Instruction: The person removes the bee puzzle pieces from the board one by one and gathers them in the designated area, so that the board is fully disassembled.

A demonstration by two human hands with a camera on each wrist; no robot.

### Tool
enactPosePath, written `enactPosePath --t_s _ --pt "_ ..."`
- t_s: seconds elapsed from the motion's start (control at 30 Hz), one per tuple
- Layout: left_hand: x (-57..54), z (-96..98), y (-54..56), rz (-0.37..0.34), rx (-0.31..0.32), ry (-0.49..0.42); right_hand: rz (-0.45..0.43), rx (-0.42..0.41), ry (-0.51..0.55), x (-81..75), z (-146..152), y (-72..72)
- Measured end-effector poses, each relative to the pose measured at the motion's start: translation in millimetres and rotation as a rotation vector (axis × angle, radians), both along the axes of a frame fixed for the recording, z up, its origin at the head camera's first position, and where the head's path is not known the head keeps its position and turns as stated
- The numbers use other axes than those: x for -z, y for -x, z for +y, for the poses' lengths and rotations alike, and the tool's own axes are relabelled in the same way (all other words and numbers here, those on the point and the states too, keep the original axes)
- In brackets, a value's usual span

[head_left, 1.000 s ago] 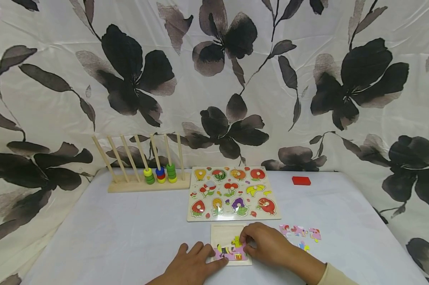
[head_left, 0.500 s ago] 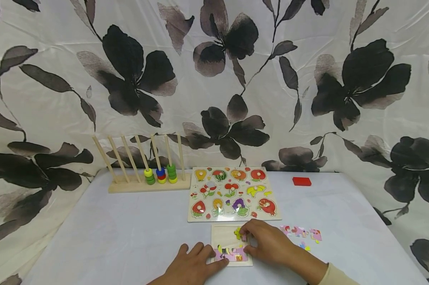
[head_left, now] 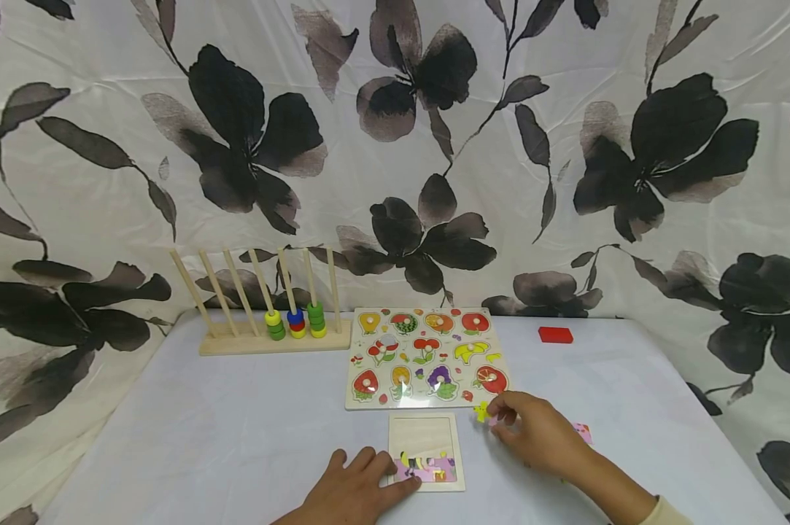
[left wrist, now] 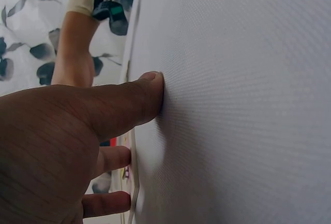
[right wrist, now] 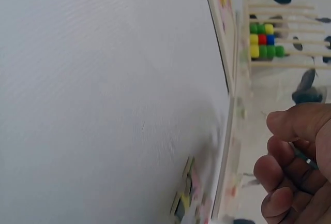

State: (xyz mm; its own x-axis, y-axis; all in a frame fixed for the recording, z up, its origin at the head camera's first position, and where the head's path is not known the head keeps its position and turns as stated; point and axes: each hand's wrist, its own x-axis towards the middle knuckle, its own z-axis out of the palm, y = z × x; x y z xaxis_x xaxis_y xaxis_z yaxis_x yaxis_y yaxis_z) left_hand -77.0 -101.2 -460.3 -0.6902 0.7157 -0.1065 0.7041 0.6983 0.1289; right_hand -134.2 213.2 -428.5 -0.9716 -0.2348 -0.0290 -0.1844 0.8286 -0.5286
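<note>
My right hand (head_left: 539, 434) pinches a yellow-and-pink jigsaw piece (head_left: 481, 413) just above the table, to the right of a small wooden puzzle tray (head_left: 424, 432). In the right wrist view the right hand's curled fingers (right wrist: 282, 169) show, but the piece is out of sight. Along the tray's lower part lies a row of joined pink jigsaw pieces (head_left: 427, 468) with a black-and-yellow figure. My left hand (head_left: 362, 485) rests at the tray's lower left, its thumb and fingertips touching the tray's edge. The left wrist view shows that thumb (left wrist: 129, 102) extended.
Behind the tray lies a fruit peg puzzle board (head_left: 404, 357). A wooden bead counter (head_left: 273, 343) stands at the back left, a red block (head_left: 555, 335) at the back right. Loose jigsaw pieces (head_left: 583, 432) lie by my right hand, partly hidden by it in the head view.
My right hand has lifted the yellow-and-pink jigsaw piece from the tray and moved it rightward, over the table. The left hand and the joined row have stayed in place.
</note>
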Motion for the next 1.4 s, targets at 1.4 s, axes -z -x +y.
enactPosePath --t_s 1.4 --pt "-2.9 0.7 0.4 -0.030 -0.012 -0.014 -0.236 0.056 0.033 12.1 145.0 -29.9"
